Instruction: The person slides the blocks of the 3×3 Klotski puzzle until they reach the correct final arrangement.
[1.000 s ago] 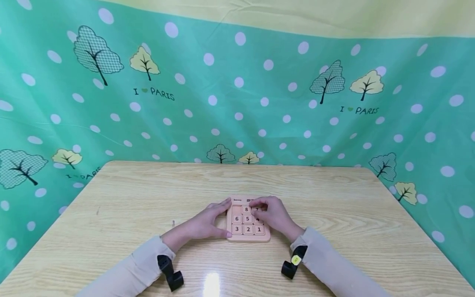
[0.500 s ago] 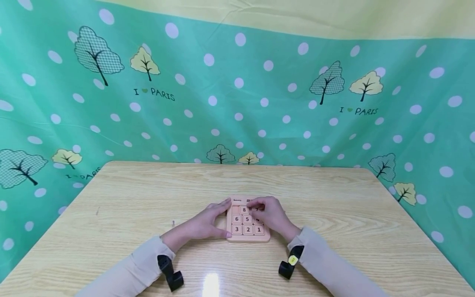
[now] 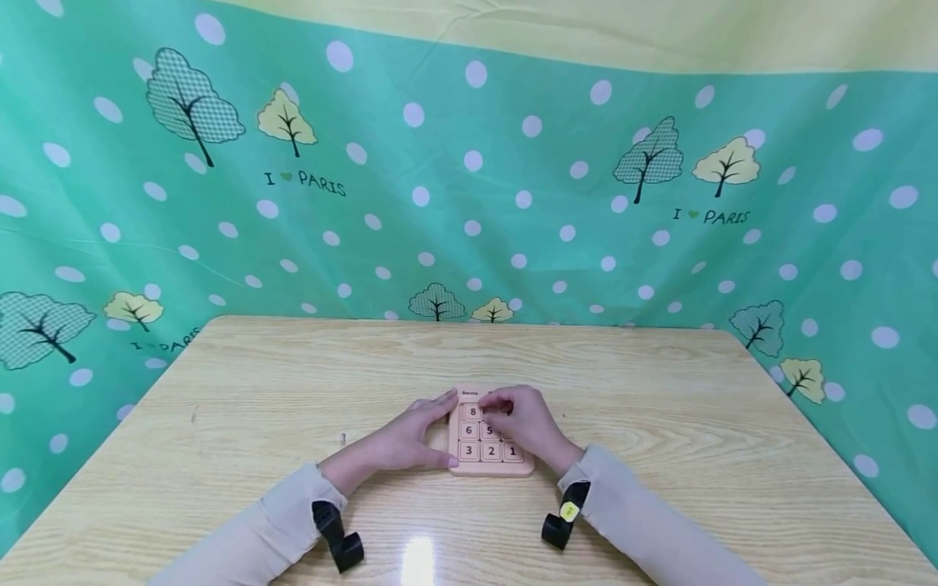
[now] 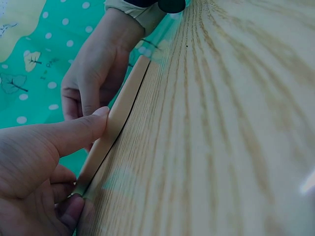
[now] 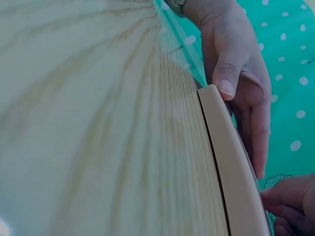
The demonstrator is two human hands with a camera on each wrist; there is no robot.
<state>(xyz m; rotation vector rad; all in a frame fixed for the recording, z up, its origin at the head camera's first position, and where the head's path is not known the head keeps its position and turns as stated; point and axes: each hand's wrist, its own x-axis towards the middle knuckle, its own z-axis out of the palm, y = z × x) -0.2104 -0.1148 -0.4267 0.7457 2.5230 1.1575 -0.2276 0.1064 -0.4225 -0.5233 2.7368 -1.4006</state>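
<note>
A pink sliding number puzzle point(image 3: 469, 470) lies flat on the table, with numbered tiles in its frame. My left hand point(image 3: 399, 435) grips the frame's left side, thumb at the near corner and fingertips at the far one. In the left wrist view, that thumb point(image 4: 83, 130) presses the frame's edge. My right hand point(image 3: 531, 423) reaches over the puzzle's right side, with curled thumb and index finger at the right edge of the 8 tile point(image 3: 472, 413). The 8 tile sits in the top left slot, above the 6 tile point(image 3: 469, 430). The right hand hides the top row's other slots.
The wood-grain table point(image 3: 293, 366) extends all around the puzzle. A green dotted curtain point(image 3: 469, 195) with printed trees hangs behind it. Black wrist cameras sit on the left point(image 3: 339, 537) and right point(image 3: 564, 517) sleeves.
The 8 tile has slid left from the top middle into the top left slot. My right hand has moved left along with it; my left hand has stayed at the frame.
</note>
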